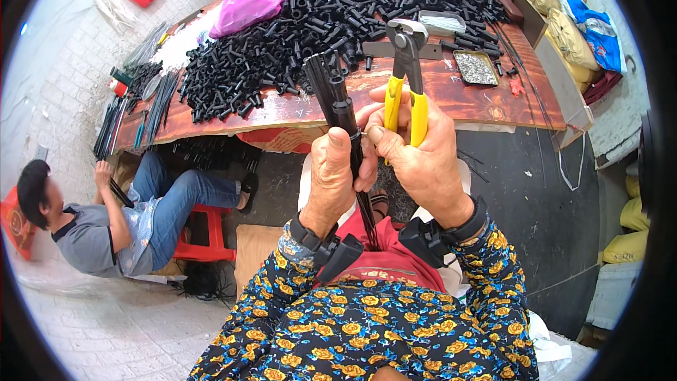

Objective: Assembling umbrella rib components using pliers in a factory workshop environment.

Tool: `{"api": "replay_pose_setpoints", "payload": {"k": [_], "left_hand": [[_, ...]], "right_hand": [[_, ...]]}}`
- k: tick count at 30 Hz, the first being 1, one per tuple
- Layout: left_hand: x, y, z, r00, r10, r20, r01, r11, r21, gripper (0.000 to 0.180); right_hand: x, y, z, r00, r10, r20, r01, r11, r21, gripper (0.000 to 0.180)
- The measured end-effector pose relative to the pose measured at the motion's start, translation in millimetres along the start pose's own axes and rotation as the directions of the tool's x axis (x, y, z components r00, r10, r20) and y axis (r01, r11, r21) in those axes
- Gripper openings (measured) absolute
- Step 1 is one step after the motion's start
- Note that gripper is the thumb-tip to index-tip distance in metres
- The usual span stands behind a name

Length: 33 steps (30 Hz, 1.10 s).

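Rod bundle [325, 86], black, nearly upright over your lap [395, 248] | your left hand [340, 162], fingers wrapped around it below a black tube [343, 113] | your right hand [436, 156], curled around yellow-handled pincers [415, 70], fingertips near the bundle | beyond, wooden table [293, 109] bearing heaped short tubes [303, 46].

Workshop — pliers [405, 48], heaped black parts [243, 63], sacks [563, 35]
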<state>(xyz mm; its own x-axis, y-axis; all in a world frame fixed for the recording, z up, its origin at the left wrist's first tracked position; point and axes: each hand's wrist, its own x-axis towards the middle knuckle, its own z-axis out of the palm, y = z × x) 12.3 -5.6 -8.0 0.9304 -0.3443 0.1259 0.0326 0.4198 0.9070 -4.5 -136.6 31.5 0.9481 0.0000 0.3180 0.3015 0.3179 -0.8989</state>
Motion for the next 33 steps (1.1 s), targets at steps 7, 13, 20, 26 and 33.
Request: {"api": "replay_pose_setpoints", "payload": {"k": [7, 13, 20, 26, 33], "left_hand": [[0.2, -1.5, 4.0, 0.996, 0.079, -0.03, -0.081, 0.995, -0.055, 0.08], [-1.3, 0.0, 4.6, 0.992, 0.115, -0.046, -0.116, 0.993, -0.018, 0.077], [-0.7, -1.9, -6.5, 0.994, -0.03, 0.106, 0.036, 0.997, -0.062, 0.082], [-0.8, 0.2, -7.1, 0.998, 0.035, 0.051, -0.031, 0.996, -0.089, 0.091], [0.1, 13.0, -9.5, 0.998, -0.04, 0.058, 0.045, 0.994, -0.099, 0.104]], "right_hand": [[-5.7, 25.6, 2.1, 0.92, -0.388, -0.049, 0.327, 0.832, -0.449, 0.039], [-13.2, 38.4, 6.3, 0.887, -0.457, -0.069, 0.361, 0.779, -0.512, 0.049], [-10.0, 22.3, -0.2, 0.968, -0.248, -0.046, 0.229, 0.941, -0.247, 0.033], [6.6, 3.2, -20.6, 0.972, -0.028, 0.232, 0.06, 0.989, -0.132, 0.017], [-20.2, -17.2, -64.8, 0.929, 0.019, 0.371, 0.351, 0.276, -0.895, 0.018]]}}
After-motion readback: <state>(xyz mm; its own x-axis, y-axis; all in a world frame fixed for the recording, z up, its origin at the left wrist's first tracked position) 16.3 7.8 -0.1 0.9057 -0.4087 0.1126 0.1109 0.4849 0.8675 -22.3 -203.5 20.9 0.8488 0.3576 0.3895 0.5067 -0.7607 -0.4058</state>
